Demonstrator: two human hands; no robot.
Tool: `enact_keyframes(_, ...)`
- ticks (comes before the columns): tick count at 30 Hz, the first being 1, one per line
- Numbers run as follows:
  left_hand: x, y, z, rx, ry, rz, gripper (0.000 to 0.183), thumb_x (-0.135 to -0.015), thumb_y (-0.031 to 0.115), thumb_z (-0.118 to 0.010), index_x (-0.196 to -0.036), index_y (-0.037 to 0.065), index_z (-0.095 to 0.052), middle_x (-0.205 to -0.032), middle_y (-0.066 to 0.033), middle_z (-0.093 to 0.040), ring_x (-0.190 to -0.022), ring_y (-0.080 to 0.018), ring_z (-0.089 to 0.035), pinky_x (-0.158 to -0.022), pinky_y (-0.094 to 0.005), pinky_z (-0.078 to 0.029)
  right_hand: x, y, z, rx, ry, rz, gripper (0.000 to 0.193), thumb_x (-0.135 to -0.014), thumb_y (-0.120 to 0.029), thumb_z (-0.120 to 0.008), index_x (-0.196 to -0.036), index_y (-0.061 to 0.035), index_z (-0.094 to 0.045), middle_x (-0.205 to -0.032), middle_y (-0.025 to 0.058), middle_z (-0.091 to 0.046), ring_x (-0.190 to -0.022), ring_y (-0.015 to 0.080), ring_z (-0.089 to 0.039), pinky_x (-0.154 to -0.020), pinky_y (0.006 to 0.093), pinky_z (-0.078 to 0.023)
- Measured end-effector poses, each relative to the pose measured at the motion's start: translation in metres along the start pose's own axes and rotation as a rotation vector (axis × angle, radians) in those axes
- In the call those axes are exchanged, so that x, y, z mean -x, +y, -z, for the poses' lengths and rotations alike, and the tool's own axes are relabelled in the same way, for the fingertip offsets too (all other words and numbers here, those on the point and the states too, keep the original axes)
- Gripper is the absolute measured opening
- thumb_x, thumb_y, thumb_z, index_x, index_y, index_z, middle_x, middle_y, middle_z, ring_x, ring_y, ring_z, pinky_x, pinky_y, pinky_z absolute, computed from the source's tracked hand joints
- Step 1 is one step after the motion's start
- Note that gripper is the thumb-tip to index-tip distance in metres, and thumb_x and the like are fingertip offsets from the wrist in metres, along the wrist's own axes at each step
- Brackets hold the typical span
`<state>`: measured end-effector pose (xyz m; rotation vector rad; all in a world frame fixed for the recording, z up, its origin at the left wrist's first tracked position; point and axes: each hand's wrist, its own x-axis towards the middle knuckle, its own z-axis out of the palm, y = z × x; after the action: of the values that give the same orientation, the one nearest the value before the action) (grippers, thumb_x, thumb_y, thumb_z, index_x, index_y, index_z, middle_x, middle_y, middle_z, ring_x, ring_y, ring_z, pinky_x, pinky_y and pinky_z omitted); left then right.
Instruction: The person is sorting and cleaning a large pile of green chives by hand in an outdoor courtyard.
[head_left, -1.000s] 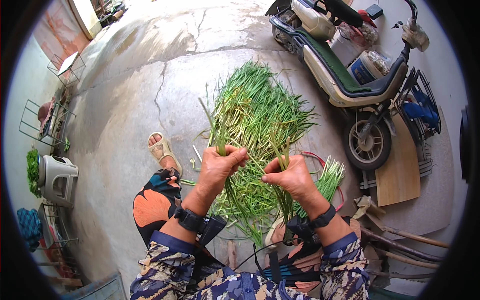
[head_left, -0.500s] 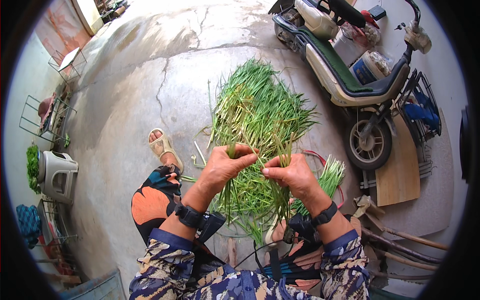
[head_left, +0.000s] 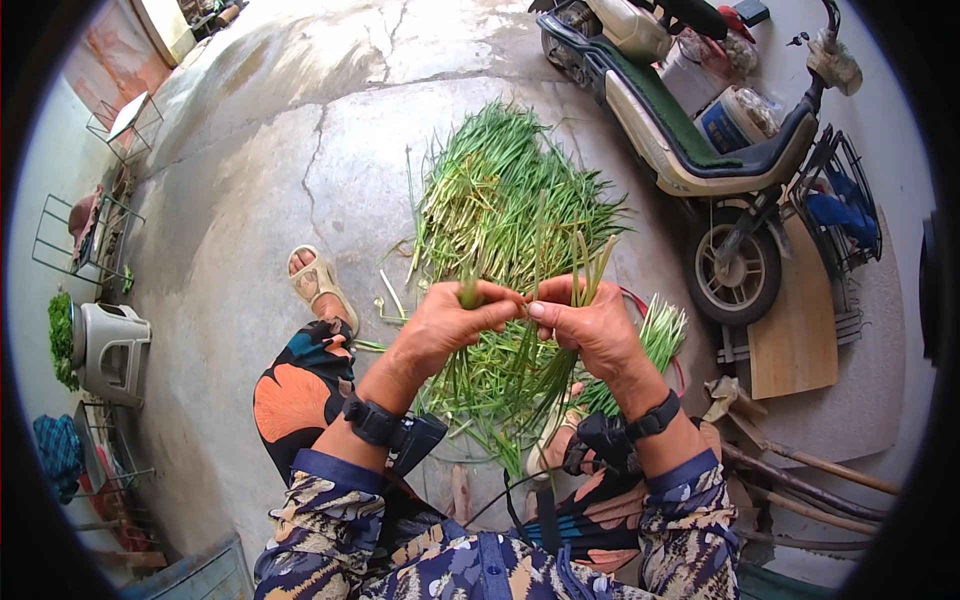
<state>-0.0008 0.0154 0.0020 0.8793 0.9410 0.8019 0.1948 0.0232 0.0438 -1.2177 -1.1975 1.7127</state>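
Note:
My left hand (head_left: pixel 447 325) is closed in a pinch on a few garlic chives, whose thin leaves hang below it. In my right hand (head_left: pixel 588 330) is another small bunch of garlic chives (head_left: pixel 590 268), pale stems up and leaves drooping past the palm. The thumbs and fingertips of both hands meet in front of me, with thin strands between them. Beyond the hands a big heap of garlic chives (head_left: pixel 520 190) is spread on the floor. Loose leaves and scraps (head_left: pixel 490 375) lie beneath them. To the right rests a neater bundle (head_left: pixel 662 335), white ends upward.
An electric scooter (head_left: pixel 690 150) stands at the right, beside a wooden board (head_left: pixel 793 330) and several long-handled tools (head_left: pixel 810 480). A red cord (head_left: pixel 681 378) curves by the bundle. On the left are a grey stool (head_left: pixel 115 350) and wire racks (head_left: pixel 75 240). My sandaled left foot (head_left: pixel 322 285) is left of the heap.
My hands have come closer, so their fingertips now meet. The stems in my right hand have fanned out more to the right. The view has shifted slightly.

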Motion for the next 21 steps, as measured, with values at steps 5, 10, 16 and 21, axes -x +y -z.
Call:
enact_keyframes(5, 0.000, -0.010, -0.003, -0.167, -0.142, -0.006, 0.021, -0.082, 0.022, -0.071, -0.093, 0.005, -0.069, -0.074, 0.0045, -0.061, -0.059, -0.0005, -0.044, -0.051, -0.0173, -0.033, -0.002, 0.002, -0.008, 0.063, 0.060, 0.016, 0.013, -0.083, -0.012, -0.066, -0.087, 0.0003, -0.065, -0.067, 0.0027, -0.062, -0.056, 0.0078, -0.056, -0.047, 0.0196, -0.038)
enact_keyframes(10, -0.009, -0.021, 0.003, -0.220, -0.290, 0.050, 0.020, -0.088, 0.022, -0.064, -0.090, 0.002, -0.066, -0.083, -0.0020, -0.066, -0.069, -0.0058, -0.057, -0.059, -0.0186, -0.041, -0.005, -0.010, 0.022, 0.014, 0.281, 0.211, 0.013, -0.087, -0.016, -0.063, -0.082, -0.0038, -0.065, -0.068, 0.0033, -0.063, -0.052, 0.0044, -0.051, -0.041, 0.0158, -0.031)
enact_keyframes(16, -0.003, -0.027, 0.013, -0.300, -0.338, 0.075, 0.025, -0.095, 0.024, -0.053, -0.093, 0.002, -0.064, -0.081, 0.0005, -0.064, -0.070, -0.0053, -0.053, -0.061, -0.0203, -0.039, -0.006, -0.036, 0.087, -0.211, 0.569, 0.382, 0.010, -0.088, -0.011, -0.061, -0.085, -0.0009, -0.061, -0.081, 0.0090, -0.065, -0.060, 0.0070, -0.052, -0.040, 0.0173, -0.032)
enact_keyframes(21, 0.012, -0.008, 0.025, -0.487, -0.303, 0.157, 0.028, -0.094, 0.028, -0.052, -0.095, 0.003, -0.066, -0.076, 0.0039, -0.058, -0.068, -0.0043, -0.046, -0.060, -0.0203, -0.037, -0.002, -0.040, 0.146, -0.364, 0.714, 0.475, 0.012, -0.088, -0.014, -0.061, -0.087, -0.0027, -0.059, -0.082, 0.0087, -0.063, -0.061, 0.0080, -0.052, -0.041, 0.0184, -0.031)
